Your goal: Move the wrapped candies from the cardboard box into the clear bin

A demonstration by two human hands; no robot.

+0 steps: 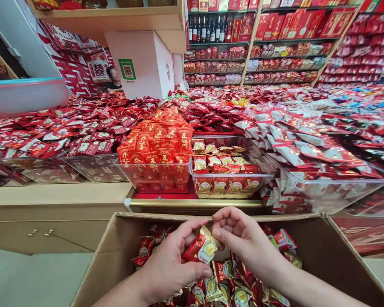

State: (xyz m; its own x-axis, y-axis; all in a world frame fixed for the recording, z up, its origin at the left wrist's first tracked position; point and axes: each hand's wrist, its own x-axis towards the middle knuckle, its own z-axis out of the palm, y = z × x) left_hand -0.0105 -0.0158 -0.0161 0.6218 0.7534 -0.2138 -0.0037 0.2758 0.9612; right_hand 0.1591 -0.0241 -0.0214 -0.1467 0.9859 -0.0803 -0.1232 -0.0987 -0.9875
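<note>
My left hand [176, 256] grips a red and gold wrapped candy [202, 248] with a yellow fruit picture on it. Against the candy's gold upper end, the thumb and fingertips of my right hand [238, 232] are pinched together. Both hands are over an open cardboard box [96, 256], which holds many loose candies [224, 270] in similar wrappers. Behind the box, a clear plastic bin [232, 185] contains upright rows of the same kind of candy, marked DURIAN.
Left of that bin stands a clear bin of orange-red packets [156, 145]. White and red packets [310, 140] overflow a bin on the right. A blue-rimmed basket [25, 96] sits at left. Shelves [220, 47] with bottles and boxes line the back; a person [113, 81] is far off.
</note>
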